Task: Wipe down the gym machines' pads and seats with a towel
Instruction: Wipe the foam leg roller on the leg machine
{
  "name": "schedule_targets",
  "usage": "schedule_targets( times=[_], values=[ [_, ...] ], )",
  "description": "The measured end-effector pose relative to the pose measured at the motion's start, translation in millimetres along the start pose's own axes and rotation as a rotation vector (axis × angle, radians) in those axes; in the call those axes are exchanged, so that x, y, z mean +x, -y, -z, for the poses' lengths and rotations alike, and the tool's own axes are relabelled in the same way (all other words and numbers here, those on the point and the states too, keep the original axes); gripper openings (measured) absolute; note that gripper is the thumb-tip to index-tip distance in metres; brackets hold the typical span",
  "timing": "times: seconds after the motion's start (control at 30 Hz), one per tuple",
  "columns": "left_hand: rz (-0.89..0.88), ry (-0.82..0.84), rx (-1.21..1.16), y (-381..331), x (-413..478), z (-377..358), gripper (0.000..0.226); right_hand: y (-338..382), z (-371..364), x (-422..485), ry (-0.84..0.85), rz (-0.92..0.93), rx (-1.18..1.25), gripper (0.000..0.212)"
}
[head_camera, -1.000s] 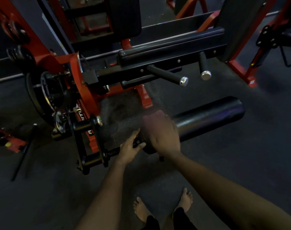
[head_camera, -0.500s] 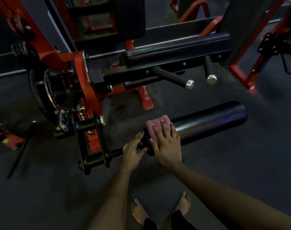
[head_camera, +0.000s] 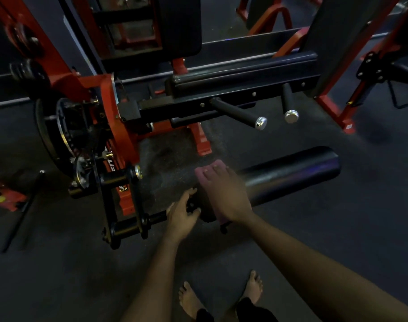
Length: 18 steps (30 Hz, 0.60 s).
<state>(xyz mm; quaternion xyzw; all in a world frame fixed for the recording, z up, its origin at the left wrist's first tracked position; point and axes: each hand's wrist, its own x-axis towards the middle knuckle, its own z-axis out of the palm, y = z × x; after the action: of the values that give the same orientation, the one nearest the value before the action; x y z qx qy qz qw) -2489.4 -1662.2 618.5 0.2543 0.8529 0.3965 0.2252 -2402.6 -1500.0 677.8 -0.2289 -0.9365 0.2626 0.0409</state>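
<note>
Hands (head_camera: 183,214) (head_camera: 226,196), two; towel (head_camera: 208,169), bar (head_camera: 157,218), seemingly single.

Towel (head_camera: 202,175): plain pink. Roller pad (head_camera: 291,173): glossy black. Support bar (head_camera: 156,220): black. Machine frame (head_camera: 114,126): red with black fittings. Handle grips (head_camera: 235,112): black, with silver end caps (head_camera: 261,123). Floor (head_camera: 361,240): dark grey, finely speckled.

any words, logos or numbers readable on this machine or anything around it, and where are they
No text reads in full.
White lettering on the red upright: partly hidden behind black pivot hardware and blurred, unreadable.
Small label on the red frame foot: too small to read.
Pink towel and black roller pad: no text visible.
</note>
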Motion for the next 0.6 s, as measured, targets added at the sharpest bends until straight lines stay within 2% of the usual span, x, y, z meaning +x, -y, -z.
schedule_targets(
  times=[0.03,0.1,0.17,0.23,0.3,0.37,0.47,0.6],
  values=[
    [0.077,-0.092,0.021,-16.4,0.3,-1.6,0.047,-11.1,6.7,-1.1,-0.063,-0.001,0.088,0.052],
    [0.161,-0.391,0.052,-57.1,1.8,-9.1,0.028,-40.7,19.6,-2.9,-0.304,-0.063,0.143,0.047],
    [0.113,-0.604,0.071,-101.3,5.7,-22.5,0.023,-74.9,34.0,-4.1,-0.429,-0.192,0.063,0.047],
    [0.065,-0.571,0.183,-133.4,14.3,-44.5,0.042,-106.4,43.4,-1.2,-0.332,-0.225,-0.08,0.051],
    [0.125,-0.426,0.363,-147.8,23.9,-68.7,0.058,-129.5,43.7,1.6,-0.211,-0.149,-0.239,0.055],
    [0.211,-0.344,0.536,-150.5,28.1,-87.6,0.065,-145.5,40.9,3.5,-0.162,-0.092,-0.295,0.056],
    [0.218,-0.396,0.639,-138.0,17.1,-96.8,0.066,-151.5,34.8,-1.5,-0.186,-0.071,-0.285,0.054],
    [0.237,-0.469,0.597,-125.3,-7.4,-104.4,0.065,-161.7,29.3,-9.9,-0.174,-0.044,-0.245,0.054]
  ],
)
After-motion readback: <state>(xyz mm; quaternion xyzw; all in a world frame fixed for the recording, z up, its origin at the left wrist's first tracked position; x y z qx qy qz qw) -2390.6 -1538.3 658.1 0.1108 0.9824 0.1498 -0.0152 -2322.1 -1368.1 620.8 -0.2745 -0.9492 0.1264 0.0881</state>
